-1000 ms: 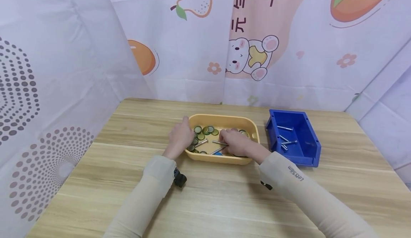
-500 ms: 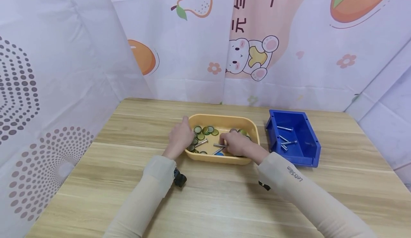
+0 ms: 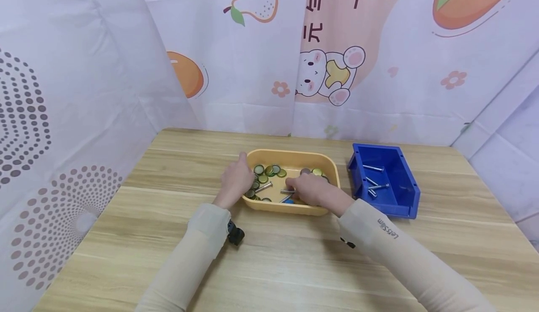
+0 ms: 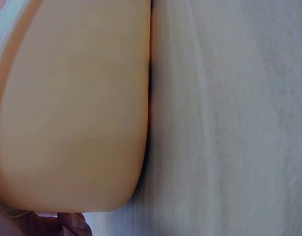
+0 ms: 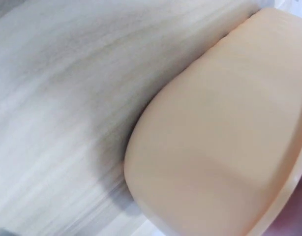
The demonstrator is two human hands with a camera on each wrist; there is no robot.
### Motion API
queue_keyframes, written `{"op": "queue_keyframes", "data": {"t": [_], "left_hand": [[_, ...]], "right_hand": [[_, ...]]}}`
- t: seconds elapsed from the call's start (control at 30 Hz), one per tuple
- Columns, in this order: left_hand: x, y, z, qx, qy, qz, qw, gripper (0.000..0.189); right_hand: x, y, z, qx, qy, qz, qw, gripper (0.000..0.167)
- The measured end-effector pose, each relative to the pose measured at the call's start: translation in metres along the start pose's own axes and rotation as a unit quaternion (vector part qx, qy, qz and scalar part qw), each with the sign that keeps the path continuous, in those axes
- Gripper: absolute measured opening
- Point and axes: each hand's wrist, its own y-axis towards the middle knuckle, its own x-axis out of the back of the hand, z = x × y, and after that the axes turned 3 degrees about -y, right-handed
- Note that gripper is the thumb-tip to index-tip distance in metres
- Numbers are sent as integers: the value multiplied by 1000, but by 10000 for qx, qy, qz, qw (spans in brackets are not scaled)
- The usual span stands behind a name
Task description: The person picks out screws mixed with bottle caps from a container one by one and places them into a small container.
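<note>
A yellow-orange plastic tray (image 3: pixel 290 153) holds bottle caps (image 3: pixel 269 170) and several metal screws (image 3: pixel 263 187). My left hand (image 3: pixel 237 178) grips its left end; in the left wrist view curled fingers (image 4: pixel 75 223) show beyond the tray's end wall. Inside the tray, my right hand (image 3: pixel 309 186) reaches down with fingers bent at a screw (image 3: pixel 287 191) near the middle. Another screw (image 3: pixel 287 198) slants beside it, next to a blue cap (image 3: pixel 288 201). I cannot tell whether the fingers pinch the screw. The right wrist view shows mostly the tray's outer wall (image 5: pixel 215 132).
To the right of the tray stands a blue bin (image 3: pixel 404 176) with several screws (image 3: pixel 379 186) in it. Both stand on a wood-grain table (image 3: pixel 273 265). A printed white curtain (image 3: pixel 236 78) hangs behind the table's back edge.
My right hand has shifted slightly inside the tray, and the screw at its fingers has turned and moved a little towards the front. My left hand stays at the tray's left end.
</note>
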Motion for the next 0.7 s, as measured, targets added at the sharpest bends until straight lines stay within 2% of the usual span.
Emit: {"op": "queue_keyframes", "data": {"t": [0.13, 0.5, 0.7], "left_hand": [[-1, 0, 1, -36, -2, -42, 10000, 34], [-2, 0, 0, -30, -58, -41, 10000, 36], [-2, 0, 0, -9, -115, -14, 9999, 34]], "right_hand": [[0, -1, -2, 58, -91, -52, 9999, 9], [2, -5, -16, 348, 533, -518, 9966, 8], [7, -7, -19, 337, 819, -485, 9949, 10]]}}
